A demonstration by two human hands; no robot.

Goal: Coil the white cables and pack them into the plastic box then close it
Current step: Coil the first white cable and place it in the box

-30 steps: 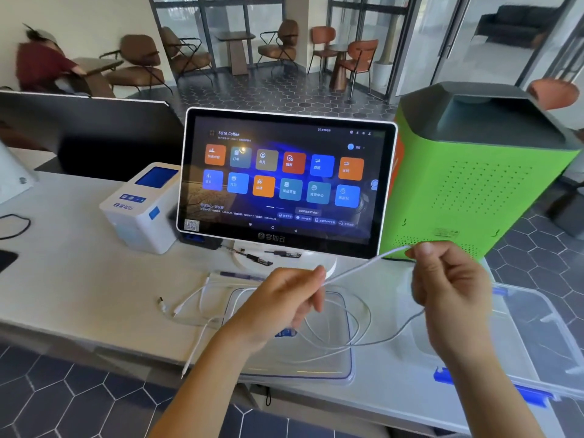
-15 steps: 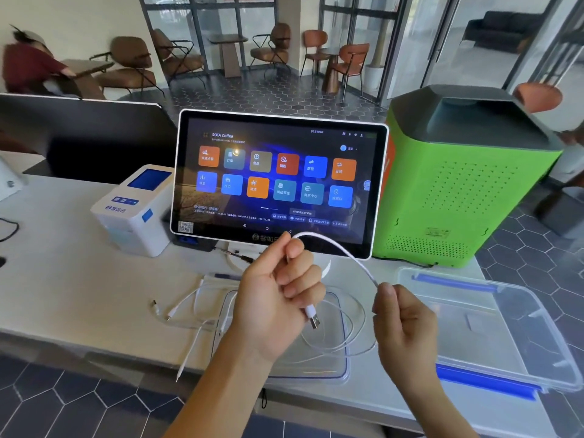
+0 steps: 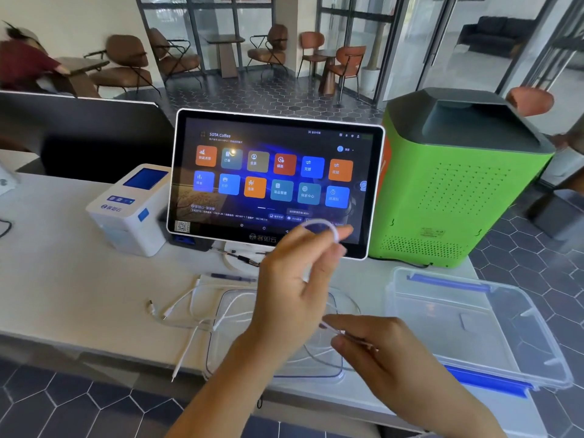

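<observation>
My left hand point(image 3: 295, 289) is raised in front of the touchscreen, with a loop of white cable point(image 3: 319, 224) arching over its fingers. My right hand point(image 3: 379, 352) is lower and nearer, pinching the same cable between thumb and fingers. More white cables point(image 3: 186, 306) lie loose on the counter, partly over the clear box lid point(image 3: 221, 314). The clear plastic box point(image 3: 474, 314) with blue latches stands open at the right and looks empty.
A touchscreen terminal point(image 3: 275, 181) stands right behind my hands. A white receipt printer point(image 3: 129, 210) is to its left, a green machine point(image 3: 452, 181) to its right. A pen point(image 3: 234, 277) lies by the terminal's stand. The counter's front edge runs just under the lid.
My left hand turned and rose, carrying a cable loop over its fingers. My right hand dropped lower and closer to me, still pinching the cable. The camera shifted a little.
</observation>
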